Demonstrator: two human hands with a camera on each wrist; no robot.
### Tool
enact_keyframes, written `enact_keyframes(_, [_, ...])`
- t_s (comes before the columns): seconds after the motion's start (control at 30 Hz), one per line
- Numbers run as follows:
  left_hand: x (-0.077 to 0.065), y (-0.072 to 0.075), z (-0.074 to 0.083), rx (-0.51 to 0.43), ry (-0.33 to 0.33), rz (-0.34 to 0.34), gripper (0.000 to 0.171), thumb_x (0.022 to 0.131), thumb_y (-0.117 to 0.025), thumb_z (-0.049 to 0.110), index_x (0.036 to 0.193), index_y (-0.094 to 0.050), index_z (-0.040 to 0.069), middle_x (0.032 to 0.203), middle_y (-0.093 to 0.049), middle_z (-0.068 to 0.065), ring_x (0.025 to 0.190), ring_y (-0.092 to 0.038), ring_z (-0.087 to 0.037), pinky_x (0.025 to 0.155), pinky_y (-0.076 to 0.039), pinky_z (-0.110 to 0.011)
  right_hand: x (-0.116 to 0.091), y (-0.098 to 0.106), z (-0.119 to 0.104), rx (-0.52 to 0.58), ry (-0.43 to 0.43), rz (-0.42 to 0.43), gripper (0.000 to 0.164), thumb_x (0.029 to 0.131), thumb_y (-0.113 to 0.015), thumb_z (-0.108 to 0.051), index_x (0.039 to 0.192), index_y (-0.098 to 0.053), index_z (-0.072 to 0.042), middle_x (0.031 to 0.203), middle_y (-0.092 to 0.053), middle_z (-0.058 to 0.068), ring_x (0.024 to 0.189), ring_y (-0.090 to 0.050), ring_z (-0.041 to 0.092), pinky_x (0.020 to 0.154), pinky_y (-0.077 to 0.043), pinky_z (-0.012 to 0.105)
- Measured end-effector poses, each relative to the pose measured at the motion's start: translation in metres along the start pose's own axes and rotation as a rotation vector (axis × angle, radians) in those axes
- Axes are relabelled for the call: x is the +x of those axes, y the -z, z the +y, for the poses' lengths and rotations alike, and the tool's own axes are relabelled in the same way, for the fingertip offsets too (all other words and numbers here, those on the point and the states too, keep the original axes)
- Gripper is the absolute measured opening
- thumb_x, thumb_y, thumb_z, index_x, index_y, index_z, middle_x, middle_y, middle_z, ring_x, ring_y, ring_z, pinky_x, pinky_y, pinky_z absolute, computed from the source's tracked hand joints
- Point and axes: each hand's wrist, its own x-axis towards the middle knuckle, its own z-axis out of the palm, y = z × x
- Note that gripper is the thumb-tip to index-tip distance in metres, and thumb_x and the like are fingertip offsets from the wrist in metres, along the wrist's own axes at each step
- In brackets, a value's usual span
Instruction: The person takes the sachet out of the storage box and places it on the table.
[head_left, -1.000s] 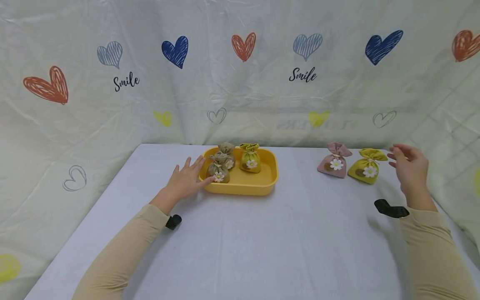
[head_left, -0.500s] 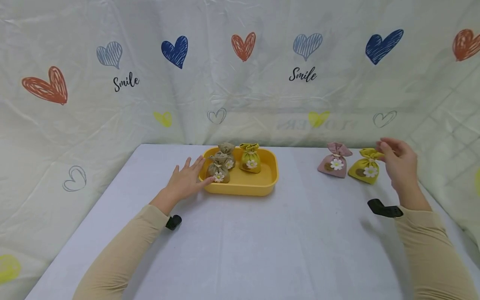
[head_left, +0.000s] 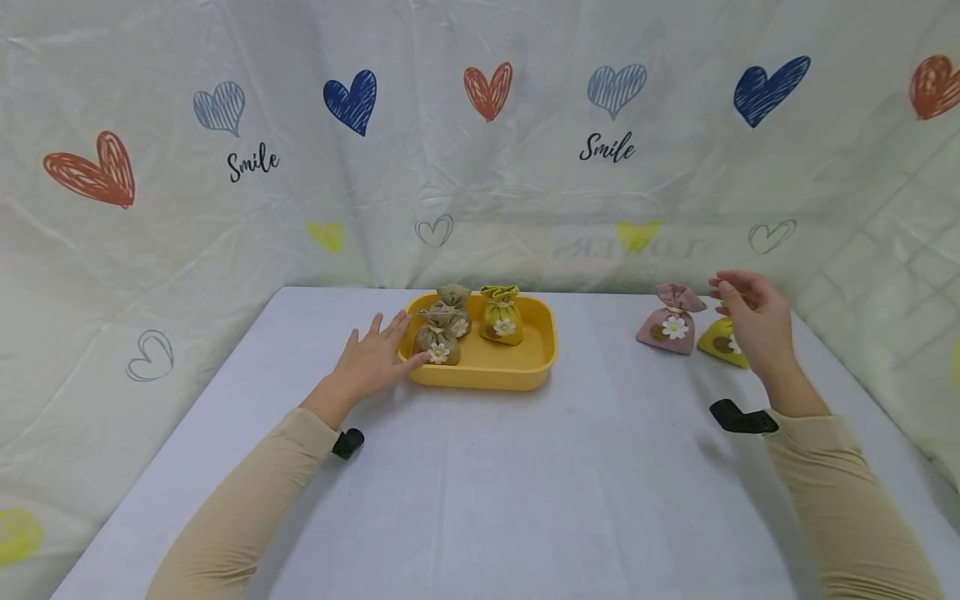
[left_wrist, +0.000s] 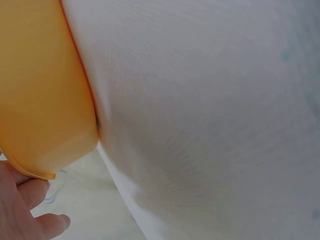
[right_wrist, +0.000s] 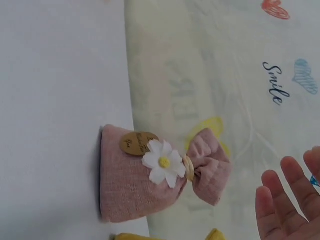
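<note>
My left hand [head_left: 369,364] rests on the left rim of a yellow tray [head_left: 476,380], its fingers spread; the left wrist view shows the fingertips [left_wrist: 34,192] at the tray edge. Inside the tray stand two grey-brown drawstring sachets [head_left: 433,340] and a yellow-green one [head_left: 499,315], each with a white flower. On the right, my right hand [head_left: 763,333] hovers over a yellow sachet [head_left: 718,342], hiding part of it. A pink sachet [head_left: 663,329] stands just left of that hand. In the right wrist view, the extended fingers [right_wrist: 287,192] are apart from the pink sachet's gathered top.
A white-covered table [head_left: 510,483] lies under everything. Behind it hangs a pale curtain [head_left: 540,183] printed with hearts and "Smile", close to the table's back edge.
My right hand has moved left from the table's right side, passing over the yellow sachet toward the pink one. The left hand and the tray have stayed put.
</note>
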Motion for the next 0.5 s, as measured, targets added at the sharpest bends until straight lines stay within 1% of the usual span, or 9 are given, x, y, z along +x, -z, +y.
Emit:
enact_keyframes(0.07, [0.000, 0.000, -0.001, 0.003, 0.001, -0.003, 0.094, 0.100, -0.040, 0.071, 0.164, -0.019, 0.007, 0.171, -0.014, -0.007, 0.154, -0.010, -0.045, 0.116, -0.012, -0.071, -0.001, -0.006, -0.001, -0.009, 0.005, -0.031, 0.027, 0.109, -0.050, -0.028, 0.128, -0.061, -0.013, 0.111, -0.061, -0.021, 0.100, -0.059, -0.002, 0.080, -0.048, 0.008])
enact_keyframes(0.1, [0.000, 0.000, -0.001, 0.005, 0.001, -0.004, 0.094, 0.100, -0.040, 0.071, 0.164, -0.019, 0.006, 0.171, -0.014, -0.008, 0.154, -0.010, -0.045, 0.116, -0.012, -0.071, -0.002, -0.009, -0.002, -0.021, 0.006, -0.049, 0.029, 0.109, -0.049, -0.029, 0.129, -0.061, -0.010, 0.112, -0.061, -0.020, 0.100, -0.059, -0.002, 0.080, -0.048, 0.008])
enact_keyframes(0.17, [0.000, 0.000, -0.002, 0.007, 0.002, -0.004, 0.094, 0.100, -0.040, 0.071, 0.164, -0.019, 0.006, 0.171, -0.014, -0.008, 0.153, -0.010, -0.046, 0.116, -0.013, -0.072, -0.005, -0.016, -0.005, -0.044, 0.012, -0.099, 0.039, 0.110, -0.048, -0.031, 0.135, -0.056, -0.001, 0.117, -0.061, -0.012, 0.103, -0.057, -0.001, 0.083, -0.047, 0.009])
enact_keyframes(0.23, [0.000, 0.000, -0.002, 0.010, 0.004, 0.000, 0.094, 0.100, -0.041, 0.070, 0.164, -0.018, 0.006, 0.171, -0.014, -0.008, 0.153, -0.010, -0.046, 0.116, -0.013, -0.071, -0.007, -0.024, -0.009, -0.041, 0.012, -0.147, 0.042, 0.110, -0.049, -0.031, 0.136, -0.054, 0.001, 0.123, -0.062, -0.002, 0.104, -0.058, 0.003, 0.084, -0.048, 0.010])
enact_keyframes(0.3, [0.000, 0.000, -0.002, 0.010, 0.002, 0.005, 0.093, 0.100, -0.041, 0.070, 0.164, -0.019, 0.006, 0.171, -0.015, -0.009, 0.153, -0.011, -0.046, 0.116, -0.013, -0.072, -0.010, -0.033, -0.012, -0.037, 0.028, -0.186, 0.044, 0.110, -0.050, -0.030, 0.137, -0.053, 0.004, 0.124, -0.062, 0.003, 0.104, -0.058, 0.001, 0.085, -0.048, 0.011])
enact_keyframes(0.33, [0.000, 0.000, -0.002, 0.011, 0.001, 0.006, 0.094, 0.100, -0.041, 0.070, 0.164, -0.019, 0.006, 0.171, -0.015, -0.009, 0.153, -0.011, -0.046, 0.116, -0.013, -0.072, -0.011, -0.037, -0.014, -0.033, 0.037, -0.200, 0.043, 0.110, -0.050, -0.029, 0.137, -0.053, 0.005, 0.123, -0.063, 0.003, 0.104, -0.058, 0.000, 0.084, -0.048, 0.011])
enact_keyframes(0.4, [0.001, -0.001, -0.002, 0.010, 0.000, 0.005, 0.094, 0.100, -0.042, 0.070, 0.164, -0.019, 0.006, 0.171, -0.015, -0.008, 0.153, -0.011, -0.045, 0.116, -0.013, -0.071, -0.013, -0.046, -0.016, -0.021, 0.059, -0.222, 0.042, 0.109, -0.051, -0.027, 0.136, -0.054, 0.005, 0.119, -0.065, -0.001, 0.102, -0.059, 0.000, 0.082, -0.050, 0.012])
enact_keyframes(0.47, [0.001, -0.001, -0.002, 0.010, -0.002, 0.003, 0.094, 0.100, -0.041, 0.071, 0.164, -0.019, 0.006, 0.171, -0.015, -0.008, 0.153, -0.011, -0.045, 0.116, -0.013, -0.072, -0.014, -0.054, -0.019, -0.011, 0.091, -0.237, 0.040, 0.109, -0.052, -0.024, 0.135, -0.056, 0.007, 0.115, -0.063, -0.006, 0.101, -0.059, -0.001, 0.081, -0.049, 0.011])
enact_keyframes(0.5, [0.001, -0.001, -0.002, 0.014, -0.004, 0.003, 0.094, 0.100, -0.041, 0.071, 0.164, -0.019, 0.006, 0.171, -0.015, -0.008, 0.153, -0.011, -0.046, 0.116, -0.013, -0.072, -0.014, -0.058, -0.021, -0.009, 0.104, -0.244, 0.040, 0.109, -0.052, -0.024, 0.134, -0.056, 0.007, 0.114, -0.063, -0.006, 0.101, -0.059, -0.001, 0.080, -0.049, 0.010])
